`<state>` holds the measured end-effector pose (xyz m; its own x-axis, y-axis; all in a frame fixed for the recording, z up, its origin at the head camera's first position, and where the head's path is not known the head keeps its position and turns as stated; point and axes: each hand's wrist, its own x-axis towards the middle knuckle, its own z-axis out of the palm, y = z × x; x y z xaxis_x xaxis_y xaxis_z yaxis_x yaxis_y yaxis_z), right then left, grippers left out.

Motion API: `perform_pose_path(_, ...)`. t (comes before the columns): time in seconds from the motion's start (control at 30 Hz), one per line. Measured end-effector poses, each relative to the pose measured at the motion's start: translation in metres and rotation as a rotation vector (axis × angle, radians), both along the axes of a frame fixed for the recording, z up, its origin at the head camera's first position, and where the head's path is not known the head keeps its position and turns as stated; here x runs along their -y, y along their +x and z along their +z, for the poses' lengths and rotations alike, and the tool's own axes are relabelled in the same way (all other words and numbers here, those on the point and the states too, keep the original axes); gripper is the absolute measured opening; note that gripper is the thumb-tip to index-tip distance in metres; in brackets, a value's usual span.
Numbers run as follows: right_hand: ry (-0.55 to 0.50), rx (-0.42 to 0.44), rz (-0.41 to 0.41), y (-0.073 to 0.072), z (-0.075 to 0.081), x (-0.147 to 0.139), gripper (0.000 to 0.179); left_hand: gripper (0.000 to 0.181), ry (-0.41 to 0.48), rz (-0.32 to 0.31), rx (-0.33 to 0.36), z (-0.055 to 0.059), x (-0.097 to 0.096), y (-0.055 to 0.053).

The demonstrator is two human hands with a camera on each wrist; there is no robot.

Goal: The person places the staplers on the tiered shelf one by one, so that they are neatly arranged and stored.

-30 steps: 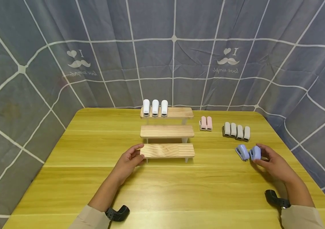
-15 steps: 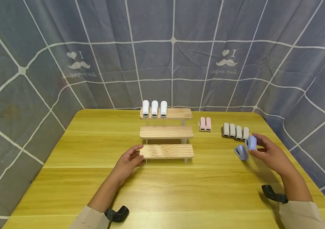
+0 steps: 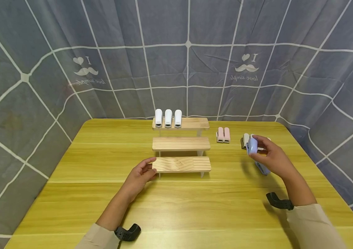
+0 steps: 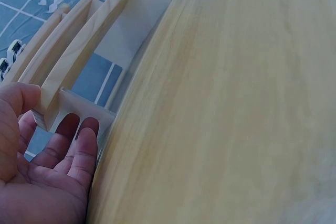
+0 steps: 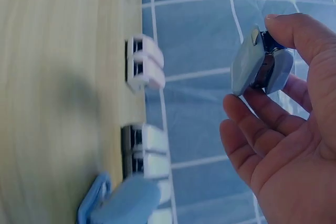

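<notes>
A 3-tier stand (image 3: pixel 180 143) of pale, grained wood on whitish supports (image 4: pixel 131 24) carries 3 smooth white staplers (image 3: pixel 168 118) on the left of its top tier (image 3: pixel 195 123). The left hand (image 3: pixel 140 173) has its grip clamped on the left end of the lowest board (image 3: pixel 181 164). The right hand (image 3: pixel 271 155) pinches a rounded blue stapler (image 3: pixel 252 146) in its grip, above the wood-grain tabletop (image 3: pixel 195 207). Near it, partly hidden, are off-white staplers (image 3: pixel 246 139) and a 2nd blue stapler (image 3: pixel 262 168); 2 pink staplers (image 3: pixel 223 135) stand side by side.

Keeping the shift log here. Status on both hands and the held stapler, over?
Right hand holds blue stapler above table. Left hand grips left end of bottom shelf. No obstacle seen between stapler and shelf.
</notes>
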<state>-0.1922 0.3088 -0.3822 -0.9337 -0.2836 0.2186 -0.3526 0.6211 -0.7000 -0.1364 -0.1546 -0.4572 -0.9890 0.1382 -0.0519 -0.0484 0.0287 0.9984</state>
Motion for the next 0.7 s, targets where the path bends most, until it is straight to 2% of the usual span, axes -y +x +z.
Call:
perform_pose_path(0.3, -0.075, 0.019, 0.040, -0.009, 0.013, 0.030, 0.071, 0.048, 0.000, -0.001, -0.003, 0.000, 0.000, -0.001)
perform_pose_path(0.7, -0.040, -0.095, 0.103, -0.024, 0.030, 0.069, 0.070, 0.048, 0.006, -0.003, -0.003, -0.002, 0.000, -0.002)
